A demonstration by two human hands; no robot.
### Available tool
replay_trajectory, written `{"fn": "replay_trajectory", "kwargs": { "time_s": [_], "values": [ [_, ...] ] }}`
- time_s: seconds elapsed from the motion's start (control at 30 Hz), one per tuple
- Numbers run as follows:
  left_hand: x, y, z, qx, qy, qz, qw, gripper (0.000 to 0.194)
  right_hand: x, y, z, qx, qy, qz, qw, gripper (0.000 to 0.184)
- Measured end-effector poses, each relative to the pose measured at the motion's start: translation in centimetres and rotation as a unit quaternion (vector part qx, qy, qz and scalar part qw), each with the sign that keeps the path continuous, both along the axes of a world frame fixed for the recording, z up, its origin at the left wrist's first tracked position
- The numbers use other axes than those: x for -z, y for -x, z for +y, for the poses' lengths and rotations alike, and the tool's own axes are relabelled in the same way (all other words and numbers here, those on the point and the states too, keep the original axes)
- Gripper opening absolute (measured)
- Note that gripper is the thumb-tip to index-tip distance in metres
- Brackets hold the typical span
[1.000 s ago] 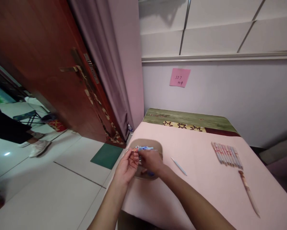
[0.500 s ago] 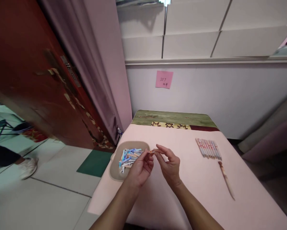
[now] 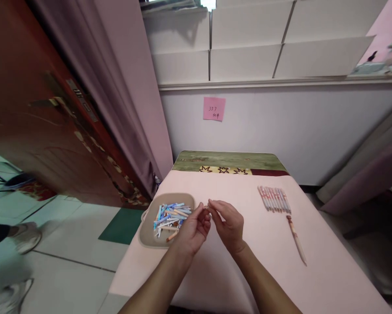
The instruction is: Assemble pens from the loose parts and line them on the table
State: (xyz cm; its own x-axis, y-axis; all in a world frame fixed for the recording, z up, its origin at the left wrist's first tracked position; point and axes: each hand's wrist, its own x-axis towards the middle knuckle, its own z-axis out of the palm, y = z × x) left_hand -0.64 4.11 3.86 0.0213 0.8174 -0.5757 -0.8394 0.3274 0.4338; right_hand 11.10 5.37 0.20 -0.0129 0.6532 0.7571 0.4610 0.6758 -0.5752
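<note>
Both hands meet over the table, just right of the basin. My left hand [image 3: 197, 224] pinches a small whitish piece [image 3: 206, 207] between thumb and forefinger, its other fingers curled. My right hand [image 3: 228, 221] is closed on the same piece from the right, fingertips pressed together. Most of the piece is hidden by fingers, so I cannot tell its kind. Close to my left hand, a beige plastic basin [image 3: 144, 231] contains a jumble of blue, white and brown pen parts [image 3: 171, 216].
A row of several pens [image 3: 274, 199] lies at the right, and a single brown-topped pen [image 3: 297, 240] rests below it. The pink-covered table [image 3: 248, 279] stands against a wall with a pink note [image 3: 214, 108]. A person's shoes [image 3: 26, 237] show at the left.
My view has shifted slightly right, so the scene sits further left. The hands have drawn closer, covering more of the small piece. Another shoe has come into view at lower left.
</note>
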Motion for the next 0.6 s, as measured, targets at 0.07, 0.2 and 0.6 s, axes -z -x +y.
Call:
{"fn": "replay_trajectory", "kwargs": {
  "time_s": [0.07, 0.2, 0.6],
  "values": [
    [0.0, -0.3, 0.0, -0.004, 0.006, -0.001, 1.000, 0.007, 0.3, -0.3, 0.0, 0.007, -0.011, -0.029, 1.000, 0.025],
    [0.2, -0.7, -0.1, -0.007, 0.011, -0.009, 1.000, 0.005, 0.2, -0.6, -0.1, 0.004, -0.013, -0.027, 1.000, 0.027],
    [0.2, 2.6, 0.6, -0.028, -0.002, -0.044, 0.999, 0.015, 4.1, -3.2, 0.0, 0.095, 0.335, -0.218, 0.912, 0.021]
  ]
}}
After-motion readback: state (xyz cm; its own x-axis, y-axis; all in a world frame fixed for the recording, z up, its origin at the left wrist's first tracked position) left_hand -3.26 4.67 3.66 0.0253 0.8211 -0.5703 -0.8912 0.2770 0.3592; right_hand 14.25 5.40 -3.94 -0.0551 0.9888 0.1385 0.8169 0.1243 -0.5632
